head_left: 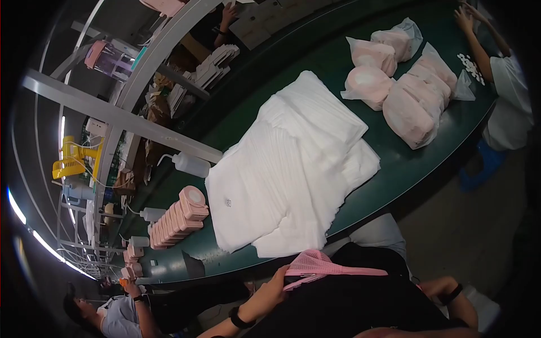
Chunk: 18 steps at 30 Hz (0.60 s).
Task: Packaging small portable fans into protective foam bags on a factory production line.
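Left hand [274, 289] is gripping the left end of the pink mesh [315, 263], fingers curled on its edge. Mesh is lying across the front of the black shirt [338, 307], long axis running left-right toward the right hand [438, 287]. Right hand is sitting apart from the mesh's right tip, fingers half hidden; can't tell its hold. White sheets [282, 169] are lying just ahead on the table [434, 169].

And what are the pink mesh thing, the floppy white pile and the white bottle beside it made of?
The pink mesh piece looks like matte netting, fabric or plastic: little holes show. The floppy white layered pile seems thin foam or plastic, dull, with creases and loose edges. The white round bottle with a bent spout is probably plastic: smooth, milky sides.
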Each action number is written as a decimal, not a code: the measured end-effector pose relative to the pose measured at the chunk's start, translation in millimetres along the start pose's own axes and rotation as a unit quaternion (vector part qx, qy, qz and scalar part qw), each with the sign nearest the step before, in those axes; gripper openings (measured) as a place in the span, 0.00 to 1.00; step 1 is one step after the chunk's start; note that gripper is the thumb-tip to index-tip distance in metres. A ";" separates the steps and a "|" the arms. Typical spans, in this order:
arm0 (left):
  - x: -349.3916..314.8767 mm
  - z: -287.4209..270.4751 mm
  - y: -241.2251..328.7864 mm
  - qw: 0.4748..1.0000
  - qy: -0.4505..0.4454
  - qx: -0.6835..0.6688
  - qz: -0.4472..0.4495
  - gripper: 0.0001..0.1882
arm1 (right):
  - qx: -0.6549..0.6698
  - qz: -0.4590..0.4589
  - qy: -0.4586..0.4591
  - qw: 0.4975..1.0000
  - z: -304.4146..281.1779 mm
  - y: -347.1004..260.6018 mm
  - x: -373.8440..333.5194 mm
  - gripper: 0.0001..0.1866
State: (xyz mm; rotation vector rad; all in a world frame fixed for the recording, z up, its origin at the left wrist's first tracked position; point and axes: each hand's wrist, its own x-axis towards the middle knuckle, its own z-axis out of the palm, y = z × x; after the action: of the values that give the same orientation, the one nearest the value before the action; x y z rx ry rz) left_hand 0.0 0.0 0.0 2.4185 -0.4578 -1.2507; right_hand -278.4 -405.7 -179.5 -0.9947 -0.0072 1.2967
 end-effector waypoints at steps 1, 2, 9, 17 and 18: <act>9.4 1.1 -2.7 0.999 -0.021 0.024 -0.001 0.35 | 0.099 -0.062 0.014 0.993 13.9 2.8 2.5 0.18; 22.9 1.1 -7.2 0.998 -0.048 0.043 0.008 0.35 | 0.200 -0.119 0.039 0.972 27.4 7.1 5.9 0.17; 42.6 43.9 -33.4 0.991 -0.049 0.125 0.016 0.35 | 0.238 -0.077 0.039 0.967 32.2 54.0 13.8 0.17; 33.8 108.4 -72.5 0.981 0.032 0.192 -0.006 0.26 | 0.137 -0.050 -0.105 0.984 -44.1 90.2 1.8 0.20; 30.7 119.0 -80.7 0.972 0.066 0.223 0.012 0.26 | 0.134 -0.067 -0.133 0.980 -48.6 87.0 -4.3 0.21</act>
State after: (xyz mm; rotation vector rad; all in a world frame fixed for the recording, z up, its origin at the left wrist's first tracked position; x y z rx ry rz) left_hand -72.4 35.3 -123.0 2.8328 -0.7976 -1.0538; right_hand -323.3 -444.0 -259.9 -0.5774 -0.1013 1.2612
